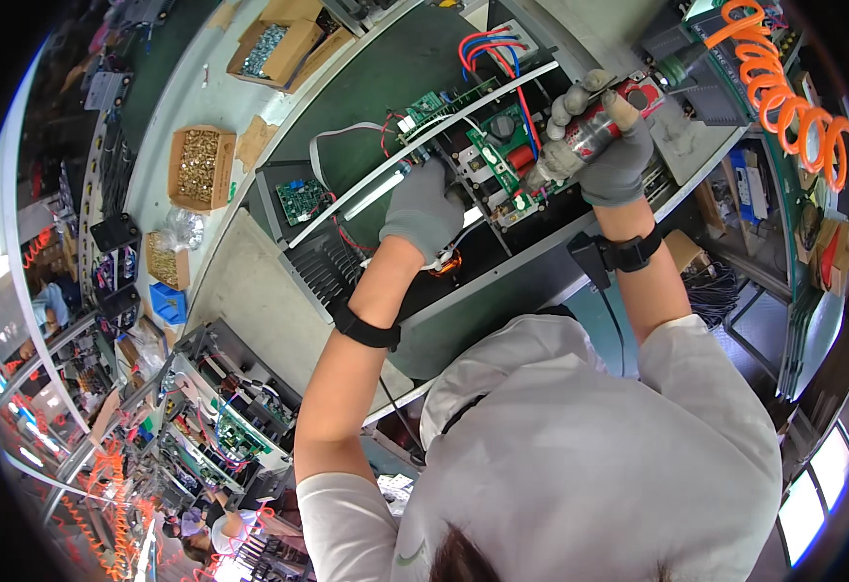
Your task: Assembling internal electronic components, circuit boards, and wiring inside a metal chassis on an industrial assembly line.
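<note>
My right hand, in a grey glove, is wrapped round a red and grey air screwdriver. Its nose points down and left at a green circuit board inside an open metal chassis. My left hand, also gloved, reaches into the chassis left of that board, beside a long pale metal bar. The left fingers are bent and close together; their tips, and whatever they hold, are hidden. Red and blue wires run from the far side of the chassis towards the board.
An orange coiled hose hangs at the far right. On the left, the bench bears a cardboard box of brass-coloured fasteners, a box of silvery screws and a blue bin. Another opened unit stands at the lower left.
</note>
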`<state>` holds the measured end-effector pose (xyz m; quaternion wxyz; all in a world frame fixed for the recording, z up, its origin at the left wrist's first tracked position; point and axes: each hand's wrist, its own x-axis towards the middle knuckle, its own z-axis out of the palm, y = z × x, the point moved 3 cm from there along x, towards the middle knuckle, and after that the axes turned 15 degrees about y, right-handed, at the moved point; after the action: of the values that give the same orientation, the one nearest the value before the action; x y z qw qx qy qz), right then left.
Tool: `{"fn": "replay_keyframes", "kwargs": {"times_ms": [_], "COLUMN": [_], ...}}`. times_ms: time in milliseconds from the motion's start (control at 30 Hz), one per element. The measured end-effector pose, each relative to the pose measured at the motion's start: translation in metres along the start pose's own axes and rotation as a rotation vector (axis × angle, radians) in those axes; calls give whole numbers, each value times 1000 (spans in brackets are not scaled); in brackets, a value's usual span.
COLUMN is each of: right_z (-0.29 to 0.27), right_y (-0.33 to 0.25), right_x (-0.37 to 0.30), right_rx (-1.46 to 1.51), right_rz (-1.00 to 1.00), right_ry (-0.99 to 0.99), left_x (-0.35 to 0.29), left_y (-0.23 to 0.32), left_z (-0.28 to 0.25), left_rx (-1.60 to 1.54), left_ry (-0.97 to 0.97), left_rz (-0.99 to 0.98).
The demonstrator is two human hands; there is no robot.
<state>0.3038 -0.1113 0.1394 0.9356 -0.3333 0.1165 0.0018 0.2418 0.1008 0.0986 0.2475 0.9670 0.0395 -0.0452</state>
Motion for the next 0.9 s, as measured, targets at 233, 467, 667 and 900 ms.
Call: {"fn": "replay_keyframes", "kwargs": {"times_ms": [233,467,667,900], "right_z": [-9,-16,-15,-13], "right_y": [-4,-5,-4,-4], "right_x": [4,10,10,7], "right_rx": [34,96,85,22], "right_rz": [32,63,61,-5], "right_ry": [42,12,-41,-73], "left_x": [-20,-10,-5,3], "left_y": [4,11,12,19], "left_z": [-37,-21,-7,-3], "left_rx": [134,312,288,273], "left_ry": [43,-72,30,-71], "left_rz": [73,231,346,327]}}
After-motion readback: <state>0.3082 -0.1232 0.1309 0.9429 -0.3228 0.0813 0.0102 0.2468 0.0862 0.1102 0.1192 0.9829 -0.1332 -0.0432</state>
